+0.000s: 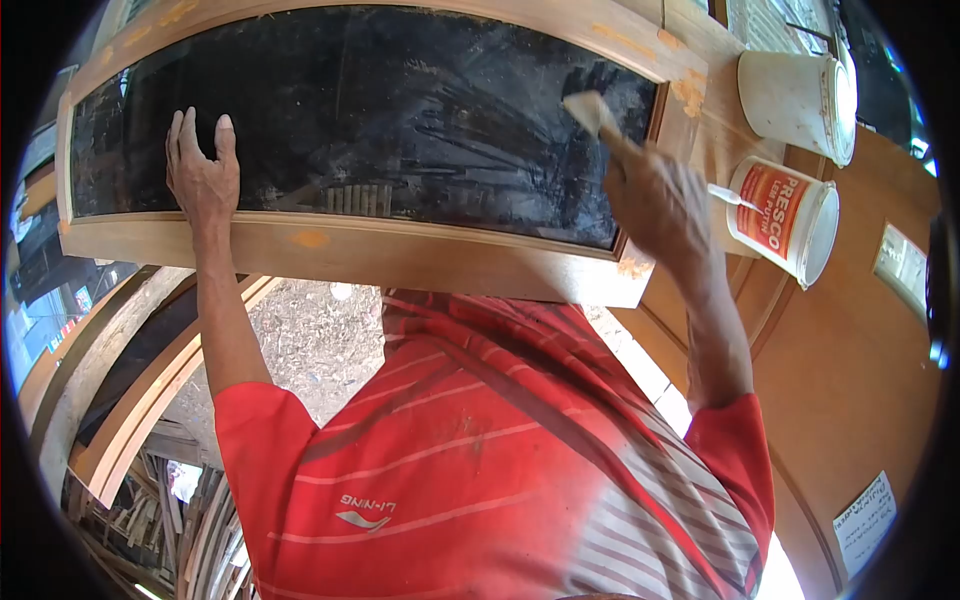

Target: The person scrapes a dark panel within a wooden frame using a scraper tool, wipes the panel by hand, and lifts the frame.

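A wooden frame (330, 245) holds a dark glass panel (330, 110) with a smudged, streaky surface, and orange-brown patches mark the frame's wood. My left hand (203, 170) rests near the panel's left part, palm down with its fingers spread, its wrist crossing the frame's near edge. Over the panel's right end, my right hand (660, 205) is wrapped round the handle of a scraper or flat brush (592, 112); its pale, wide end points up and left, at the glass. Whether that end touches the glass is hard to tell.
Right of the frame are a white bucket (785, 95) and a red-labelled PRESCO bucket (770, 215), with a thin white handle beside it. A brown wooden panel (850, 350) extends along the right, bearing a paper (865, 522). Curved wooden pieces (165, 385) and stacked strips lie at lower left.
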